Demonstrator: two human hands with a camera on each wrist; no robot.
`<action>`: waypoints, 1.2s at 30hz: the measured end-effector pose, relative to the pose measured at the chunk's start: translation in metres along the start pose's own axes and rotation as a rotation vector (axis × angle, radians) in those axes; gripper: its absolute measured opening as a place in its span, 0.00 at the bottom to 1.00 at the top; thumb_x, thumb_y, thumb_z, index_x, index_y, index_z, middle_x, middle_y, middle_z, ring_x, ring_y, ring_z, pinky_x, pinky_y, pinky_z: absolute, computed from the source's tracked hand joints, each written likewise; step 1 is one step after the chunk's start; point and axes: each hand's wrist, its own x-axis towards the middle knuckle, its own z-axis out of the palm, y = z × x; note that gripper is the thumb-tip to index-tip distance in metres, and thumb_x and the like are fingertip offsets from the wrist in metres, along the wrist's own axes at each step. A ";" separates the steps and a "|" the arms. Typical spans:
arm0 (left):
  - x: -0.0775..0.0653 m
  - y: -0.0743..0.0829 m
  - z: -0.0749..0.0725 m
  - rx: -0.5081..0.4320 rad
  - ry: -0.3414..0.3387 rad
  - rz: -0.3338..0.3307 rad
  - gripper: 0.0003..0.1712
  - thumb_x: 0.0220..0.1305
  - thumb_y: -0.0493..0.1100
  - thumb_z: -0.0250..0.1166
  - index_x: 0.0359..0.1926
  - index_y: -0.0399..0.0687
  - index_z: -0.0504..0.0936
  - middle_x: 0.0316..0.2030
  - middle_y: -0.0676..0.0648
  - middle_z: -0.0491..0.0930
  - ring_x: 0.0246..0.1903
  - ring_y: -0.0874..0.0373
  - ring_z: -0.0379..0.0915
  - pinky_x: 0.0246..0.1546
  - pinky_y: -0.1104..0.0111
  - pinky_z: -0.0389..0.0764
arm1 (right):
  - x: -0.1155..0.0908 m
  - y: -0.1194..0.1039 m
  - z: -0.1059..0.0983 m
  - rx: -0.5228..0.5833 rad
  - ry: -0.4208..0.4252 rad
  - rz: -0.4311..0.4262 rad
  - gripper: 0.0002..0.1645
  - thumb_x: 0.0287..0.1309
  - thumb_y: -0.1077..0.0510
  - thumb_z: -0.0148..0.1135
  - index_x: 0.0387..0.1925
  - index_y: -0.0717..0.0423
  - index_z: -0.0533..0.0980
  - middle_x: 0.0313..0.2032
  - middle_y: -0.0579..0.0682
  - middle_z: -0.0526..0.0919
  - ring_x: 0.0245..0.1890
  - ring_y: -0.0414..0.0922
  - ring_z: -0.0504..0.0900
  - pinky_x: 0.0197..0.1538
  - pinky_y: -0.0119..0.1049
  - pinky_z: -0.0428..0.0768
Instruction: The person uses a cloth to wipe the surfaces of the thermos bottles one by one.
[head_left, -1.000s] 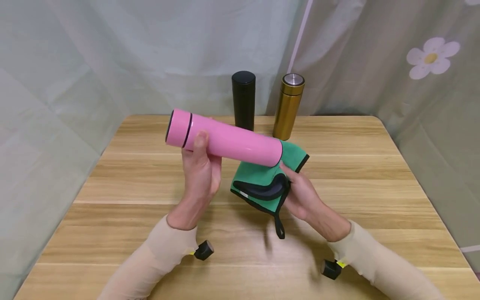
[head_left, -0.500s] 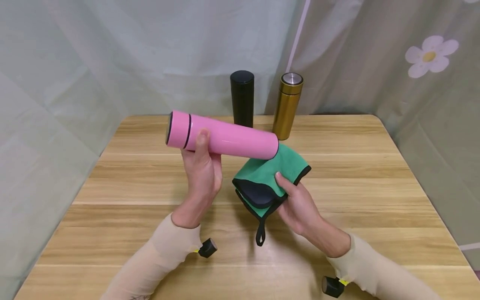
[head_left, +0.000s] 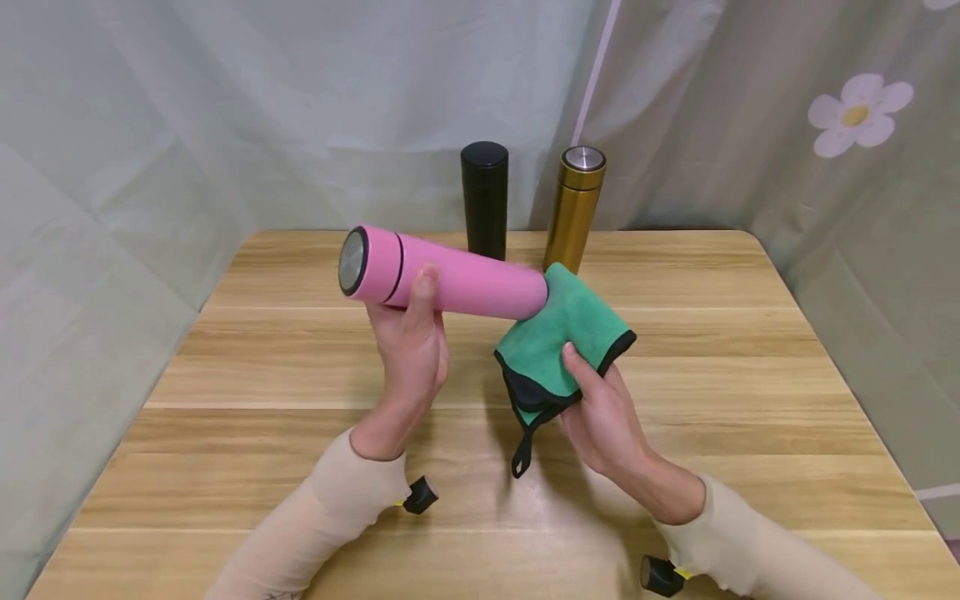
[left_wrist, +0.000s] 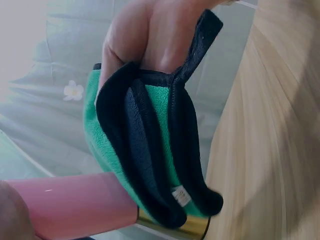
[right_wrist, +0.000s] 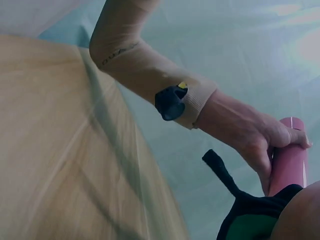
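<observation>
A pink thermos bottle (head_left: 480, 282) lies nearly level in the air, its silver-topped lid end to the left. My left hand (head_left: 408, 342) grips it close to the lid, thumb across the near side. In my right hand (head_left: 603, 412) is a folded green cloth (head_left: 566, 329) with black edging and a hanging loop, pinched with the thumb on top. The cloth's upper edge meets the bottle's right end. In the left wrist view the cloth's dark folds (left_wrist: 137, 135) and a small white tag show, with the bottle (left_wrist: 75, 205) beside them.
At the back of the wooden table (head_left: 262, 367) stand a black bottle (head_left: 485, 200) and a gold bottle (head_left: 575, 208) with a silver top, both upright. Behind them hangs a pale curtain (head_left: 360, 108) with a flower print.
The pink bottle has turned so its lid's silver top faces more toward me. The cloth shifted in my right hand, its folded part swinging round, and now moves against the bottle's right end.
</observation>
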 end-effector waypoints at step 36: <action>-0.014 0.019 -0.011 0.283 -0.411 -0.140 0.33 0.59 0.43 0.73 0.64 0.45 0.72 0.57 0.37 0.78 0.59 0.41 0.76 0.62 0.52 0.77 | 0.042 -0.024 -0.029 -0.064 -0.016 0.121 0.25 0.82 0.45 0.44 0.71 0.51 0.64 0.72 0.54 0.66 0.70 0.48 0.67 0.67 0.42 0.72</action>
